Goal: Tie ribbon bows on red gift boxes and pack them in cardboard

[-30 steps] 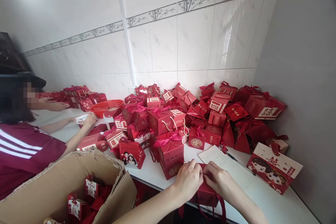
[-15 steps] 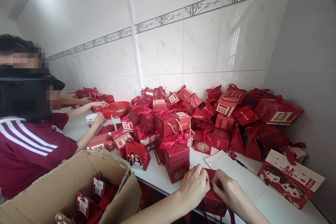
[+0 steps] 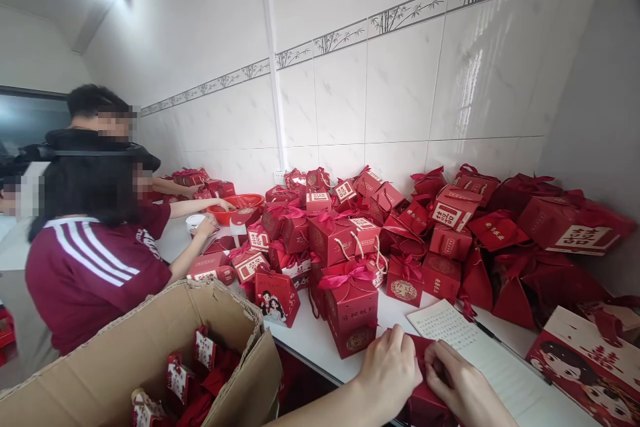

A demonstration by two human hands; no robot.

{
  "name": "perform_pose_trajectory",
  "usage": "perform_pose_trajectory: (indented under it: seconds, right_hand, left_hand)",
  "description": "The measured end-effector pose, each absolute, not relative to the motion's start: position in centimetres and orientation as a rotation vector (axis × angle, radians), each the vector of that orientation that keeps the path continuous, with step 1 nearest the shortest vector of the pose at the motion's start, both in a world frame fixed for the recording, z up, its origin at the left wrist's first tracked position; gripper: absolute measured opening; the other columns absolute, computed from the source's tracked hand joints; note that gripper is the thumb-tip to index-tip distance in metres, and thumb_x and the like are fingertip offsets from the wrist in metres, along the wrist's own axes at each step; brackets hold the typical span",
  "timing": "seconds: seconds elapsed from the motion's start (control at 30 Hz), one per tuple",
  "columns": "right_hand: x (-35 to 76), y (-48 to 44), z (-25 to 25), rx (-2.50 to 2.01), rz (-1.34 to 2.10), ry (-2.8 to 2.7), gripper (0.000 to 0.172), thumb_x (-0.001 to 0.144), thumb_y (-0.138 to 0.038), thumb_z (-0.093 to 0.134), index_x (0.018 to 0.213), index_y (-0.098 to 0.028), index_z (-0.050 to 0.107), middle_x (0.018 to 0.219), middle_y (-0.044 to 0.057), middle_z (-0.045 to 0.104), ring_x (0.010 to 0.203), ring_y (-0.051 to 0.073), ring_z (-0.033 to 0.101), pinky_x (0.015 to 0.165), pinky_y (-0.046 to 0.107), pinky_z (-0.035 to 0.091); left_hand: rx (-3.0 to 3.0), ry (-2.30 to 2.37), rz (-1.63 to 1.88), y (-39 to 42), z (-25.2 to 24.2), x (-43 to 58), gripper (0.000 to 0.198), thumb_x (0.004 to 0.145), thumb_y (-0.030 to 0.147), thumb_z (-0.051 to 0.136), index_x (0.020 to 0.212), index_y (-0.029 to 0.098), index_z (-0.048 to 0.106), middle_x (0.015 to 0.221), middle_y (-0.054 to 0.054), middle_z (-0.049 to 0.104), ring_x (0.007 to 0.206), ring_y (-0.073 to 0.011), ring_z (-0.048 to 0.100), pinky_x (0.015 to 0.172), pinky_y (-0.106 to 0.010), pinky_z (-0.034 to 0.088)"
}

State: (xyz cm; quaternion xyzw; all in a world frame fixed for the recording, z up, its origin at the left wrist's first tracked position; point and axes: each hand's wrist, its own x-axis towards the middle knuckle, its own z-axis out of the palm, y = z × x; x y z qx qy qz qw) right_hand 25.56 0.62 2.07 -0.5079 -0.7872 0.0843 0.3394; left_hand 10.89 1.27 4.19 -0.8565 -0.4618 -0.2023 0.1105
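My left hand and my right hand meet at the top of a dark red gift box at the counter's front edge. Both hands are closed, fingers pinching the box's top flaps. The lower part of the box runs out of the picture. Just left of my left hand stands a red box with a pink ribbon bow. An open lined notebook with a pen lies right behind my right hand.
A large heap of red gift boxes fills the white counter against the tiled wall. An open cardboard carton with red boxes inside stands at lower left. A flat cartoon-printed box lies at right. Two people work at left near a red basket.
The view has tilted up and swung left, so the two people at left show more fully. My hands stay pinched on the same red box, now lower in the picture.
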Motion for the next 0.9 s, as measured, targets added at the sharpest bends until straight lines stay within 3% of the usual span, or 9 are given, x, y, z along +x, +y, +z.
perform_pose_trajectory:
  seconds: [0.17, 0.3, 0.57, 0.9]
  right_hand:
    - [25.4, 0.4, 1.8, -1.322, 0.292, -2.043, 0.011, 0.078, -0.029, 0.042, 0.073, -0.022, 0.05, 0.065, 0.0, 0.058, 0.055, 0.014, 0.055, 0.053, 0.024, 0.044]
    - [25.2, 0.2, 2.8, -1.422, 0.399, -2.021, 0.018, 0.08, -0.032, 0.039, 0.067, -0.022, 0.048, 0.056, -0.001, 0.054, 0.05, 0.014, 0.052, 0.051, 0.024, 0.041]
    - [25.8, -0.1, 5.3, -1.39, 0.783, -1.968, 0.016, 0.08, -0.026, 0.039, 0.067, -0.019, 0.047, 0.062, -0.001, 0.054, 0.056, 0.013, 0.047, 0.054, 0.024, 0.037]
    - [26.1, -0.9, 6.8, -1.341, 0.777, -2.041, 0.015, 0.083, -0.023, 0.04, 0.07, -0.019, 0.046, 0.072, 0.002, 0.056, 0.066, 0.015, 0.05, 0.064, 0.026, 0.04]
  left_hand:
    - [-2.602, -1.397, -0.509, 1.2, 5.1, 10.8, 0.008, 0.073, 0.017, 0.056, 0.079, 0.012, 0.056, 0.08, -0.005, 0.06, 0.069, -0.0191, 0.064, 0.059, -0.029, 0.057]
    - [-2.651, -1.449, -0.445, 1.2, 5.9, 10.7, 0.009, 0.074, 0.019, 0.055, 0.081, 0.013, 0.055, 0.083, -0.006, 0.06, 0.072, -0.0197, 0.064, 0.061, -0.029, 0.057]
    - [-2.734, -1.362, -0.346, 1.3, 6.5, 10.6, 0.007, 0.078, 0.018, 0.053, 0.083, 0.014, 0.054, 0.085, -0.006, 0.059, 0.079, -0.02, 0.064, 0.068, -0.031, 0.056]
    - [-2.596, -1.435, -0.224, 0.5, 6.9, 11.0, 0.021, 0.076, -0.001, 0.042, 0.085, 0.013, 0.055, 0.082, -0.007, 0.06, 0.074, -0.0184, 0.064, 0.058, -0.025, 0.054]
